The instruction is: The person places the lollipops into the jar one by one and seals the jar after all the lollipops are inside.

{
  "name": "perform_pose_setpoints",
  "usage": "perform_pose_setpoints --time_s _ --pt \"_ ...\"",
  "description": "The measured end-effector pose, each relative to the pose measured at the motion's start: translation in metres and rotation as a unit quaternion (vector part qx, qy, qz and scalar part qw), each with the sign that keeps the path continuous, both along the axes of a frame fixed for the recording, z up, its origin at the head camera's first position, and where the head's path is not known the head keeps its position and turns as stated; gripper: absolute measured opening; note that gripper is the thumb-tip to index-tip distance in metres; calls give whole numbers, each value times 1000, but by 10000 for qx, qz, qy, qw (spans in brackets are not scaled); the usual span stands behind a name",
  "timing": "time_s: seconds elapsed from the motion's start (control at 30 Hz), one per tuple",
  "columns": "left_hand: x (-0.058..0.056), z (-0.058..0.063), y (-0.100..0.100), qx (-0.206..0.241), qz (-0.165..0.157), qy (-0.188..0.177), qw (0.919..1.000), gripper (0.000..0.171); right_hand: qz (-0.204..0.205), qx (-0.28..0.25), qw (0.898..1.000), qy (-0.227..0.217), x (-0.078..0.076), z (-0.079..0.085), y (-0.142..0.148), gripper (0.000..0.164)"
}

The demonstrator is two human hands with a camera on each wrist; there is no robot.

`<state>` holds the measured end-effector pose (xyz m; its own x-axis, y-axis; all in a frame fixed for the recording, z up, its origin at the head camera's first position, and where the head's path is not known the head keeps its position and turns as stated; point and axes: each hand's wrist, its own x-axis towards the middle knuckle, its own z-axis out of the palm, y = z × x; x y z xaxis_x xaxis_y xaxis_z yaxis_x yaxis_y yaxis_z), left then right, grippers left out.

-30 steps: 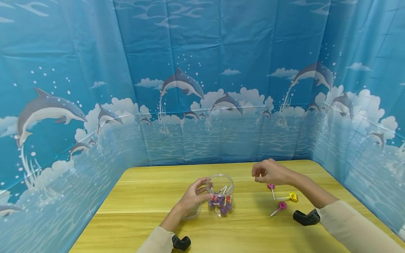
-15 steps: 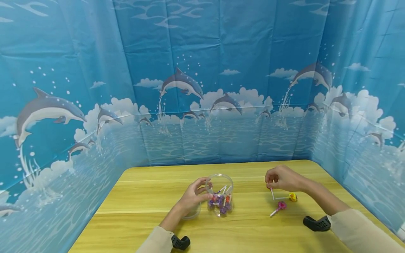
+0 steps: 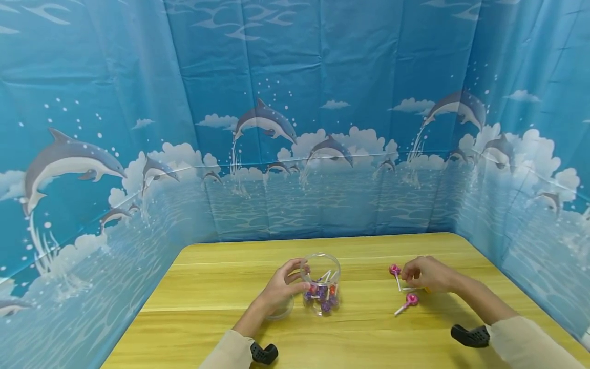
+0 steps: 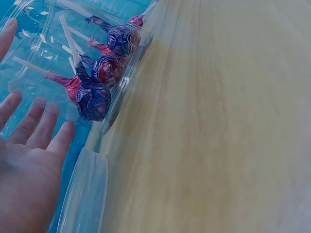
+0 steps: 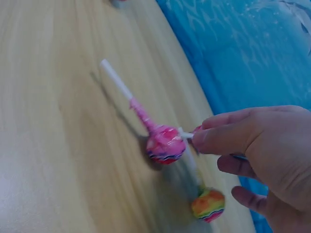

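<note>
My left hand [image 3: 282, 288] holds the left side of a clear plastic jar [image 3: 321, 266], thumb on the near side and fingers on the far side. Several purple and red wrapped lollipops [image 4: 95, 97] with white sticks lie inside. My right hand [image 3: 428, 275] is low over the table at the right, fingers loosely bent, nothing plainly held. Beneath it lies a yellow lollipop [image 5: 209, 205], mostly hidden from the head camera. A pink lollipop [image 3: 412, 299] lies nearer the person; another pink lollipop [image 3: 395, 269] lies farther back, partly hidden behind the fingers in the right wrist view.
A clear round lid [image 3: 282, 311] lies left of the jar, under the left wrist. The wooden table [image 3: 207, 292] has a blue dolphin-print curtain [image 3: 286, 205] behind and at its sides. Each wrist wears a black mount [image 3: 470, 336].
My right hand has moved right and towards the person, passing over the far pink lollipop to the yellow one. The left hand and jar have stayed put.
</note>
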<state>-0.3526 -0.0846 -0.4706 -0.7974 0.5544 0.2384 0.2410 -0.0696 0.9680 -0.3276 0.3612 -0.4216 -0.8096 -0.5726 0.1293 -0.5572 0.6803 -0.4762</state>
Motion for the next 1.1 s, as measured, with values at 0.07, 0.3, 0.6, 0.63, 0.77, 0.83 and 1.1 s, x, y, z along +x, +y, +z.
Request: perform_pose_setpoints --time_s 0.07,0.3,0.6,0.63,0.77,0.83,1.1 --pt "0 0 0 21 -7 25 10000 69 117 82 9999 65 -2 -6 2 8" --pt "-1 -1 1 44 3 29 10000 70 246 236 9992 200 -4 -17 3 11" --pt "0 1 0 31 10 -9 10000 68 -76 262 9992 302 -6 -9 8 5" --pt "0 1 0 27 7 -7 10000 68 -98 280 9990 347 -5 -7 9 5" --pt "0 1 -1 14 11 15 10000 66 -132 396 9978 519 -2 3 11 7" --pt "-1 0 -1 5 3 23 10000 67 -180 443 9972 573 0 7 11 11" --pt "-1 -1 0 4 0 74 10000 67 -383 624 9922 1009 1 25 14 20"
